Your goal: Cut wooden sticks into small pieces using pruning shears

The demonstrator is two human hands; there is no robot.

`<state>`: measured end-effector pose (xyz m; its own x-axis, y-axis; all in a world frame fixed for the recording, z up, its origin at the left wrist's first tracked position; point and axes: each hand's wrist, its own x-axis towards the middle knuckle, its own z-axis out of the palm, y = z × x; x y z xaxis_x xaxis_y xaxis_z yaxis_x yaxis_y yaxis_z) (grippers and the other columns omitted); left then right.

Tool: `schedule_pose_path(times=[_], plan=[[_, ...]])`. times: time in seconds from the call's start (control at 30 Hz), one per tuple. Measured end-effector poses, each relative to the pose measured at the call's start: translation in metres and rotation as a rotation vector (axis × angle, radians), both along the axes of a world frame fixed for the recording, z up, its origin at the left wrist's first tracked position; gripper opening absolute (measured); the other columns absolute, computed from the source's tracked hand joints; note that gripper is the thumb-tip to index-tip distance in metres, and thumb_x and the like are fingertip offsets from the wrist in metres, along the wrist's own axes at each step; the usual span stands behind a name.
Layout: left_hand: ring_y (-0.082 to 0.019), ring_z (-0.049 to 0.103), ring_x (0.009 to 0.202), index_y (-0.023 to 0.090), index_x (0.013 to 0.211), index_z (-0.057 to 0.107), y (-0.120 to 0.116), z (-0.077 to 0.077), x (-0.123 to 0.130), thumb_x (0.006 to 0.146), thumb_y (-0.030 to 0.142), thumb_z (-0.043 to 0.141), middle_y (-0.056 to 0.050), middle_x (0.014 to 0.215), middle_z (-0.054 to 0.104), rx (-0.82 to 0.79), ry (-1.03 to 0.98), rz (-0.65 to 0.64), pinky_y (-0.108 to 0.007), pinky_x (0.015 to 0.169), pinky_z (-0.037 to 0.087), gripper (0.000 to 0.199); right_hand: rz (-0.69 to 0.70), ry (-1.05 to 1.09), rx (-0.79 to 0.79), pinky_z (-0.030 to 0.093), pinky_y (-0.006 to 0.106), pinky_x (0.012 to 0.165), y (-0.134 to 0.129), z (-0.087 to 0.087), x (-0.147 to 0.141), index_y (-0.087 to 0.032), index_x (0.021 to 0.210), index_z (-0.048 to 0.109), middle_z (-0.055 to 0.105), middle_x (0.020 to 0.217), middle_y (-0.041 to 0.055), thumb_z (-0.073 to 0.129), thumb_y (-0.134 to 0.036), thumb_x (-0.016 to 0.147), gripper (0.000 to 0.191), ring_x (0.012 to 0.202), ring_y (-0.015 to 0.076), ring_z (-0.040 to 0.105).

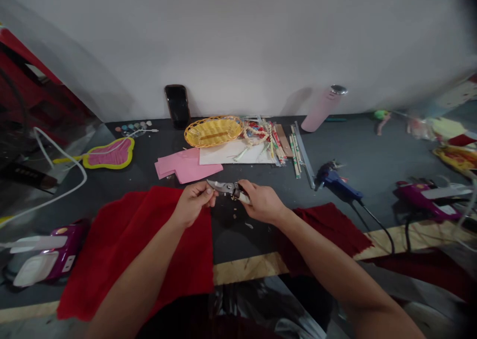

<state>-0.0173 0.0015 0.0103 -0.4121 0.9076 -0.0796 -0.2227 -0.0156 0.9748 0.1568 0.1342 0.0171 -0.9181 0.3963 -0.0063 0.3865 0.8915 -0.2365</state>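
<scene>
Right hand (pixel 263 202) hides pruning shears' (pixel 223 187) handles.

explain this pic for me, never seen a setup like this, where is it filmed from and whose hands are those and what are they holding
This picture comes from a camera worn on a person's head, looking forward and down, so you see roughly what they see. There is no machine here: their left hand and right hand together hold metal shears. On the dark table lie red cloth, pink paper, a yellow basket and a blue glue gun.
</scene>
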Motion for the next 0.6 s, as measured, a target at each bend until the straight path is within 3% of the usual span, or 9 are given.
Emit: schedule_pose_path(times=[0.1,0.23,0.43,0.6], plan=[[-0.009,0.050,0.055,0.015,0.078,0.064,0.000,-0.002,-0.002,0.073,0.032,0.070,0.000,0.058,0.060,-0.016,-0.021,0.035,-0.022,0.055,0.036,0.018,0.027,0.047,0.018,0.041,0.031,0.078,-0.002,0.001,0.000,-0.019,0.129,0.039,0.061,0.110,0.0090,0.047,-0.030,0.084,0.047,0.094,0.0235,0.058],[-0.008,0.046,0.052,0.015,0.077,0.062,0.003,-0.006,-0.003,0.078,0.038,0.064,-0.001,0.062,0.060,-0.072,0.034,0.028,-0.020,0.052,0.033,0.023,-0.034,0.084,0.084,0.036,0.033,0.088,0.007,-0.005,0.001,-0.019,0.135,0.036,0.055,0.120,0.0106,0.050,-0.029,0.082,0.055,0.105,0.0239,0.052],[-0.007,0.042,0.050,0.015,0.084,0.063,0.005,-0.005,-0.002,0.082,0.040,0.058,0.000,0.062,0.060,-0.140,0.165,0.094,-0.020,0.049,0.030,0.025,-0.120,-0.027,0.244,0.031,0.038,0.084,0.030,-0.009,0.007,-0.020,0.142,0.030,0.053,0.120,0.0120,0.050,-0.025,0.079,0.066,0.106,0.0277,0.046],[-0.007,0.038,0.048,0.016,0.086,0.062,0.006,-0.006,0.000,0.082,0.037,0.059,0.000,0.065,0.060,-0.125,0.172,0.143,-0.020,0.048,0.028,0.022,-0.176,-0.015,0.322,0.027,0.042,0.087,0.028,0.000,0.010,-0.019,0.143,0.027,0.052,0.121,0.0126,0.048,-0.023,0.079,0.068,0.105,0.0288,0.042]])
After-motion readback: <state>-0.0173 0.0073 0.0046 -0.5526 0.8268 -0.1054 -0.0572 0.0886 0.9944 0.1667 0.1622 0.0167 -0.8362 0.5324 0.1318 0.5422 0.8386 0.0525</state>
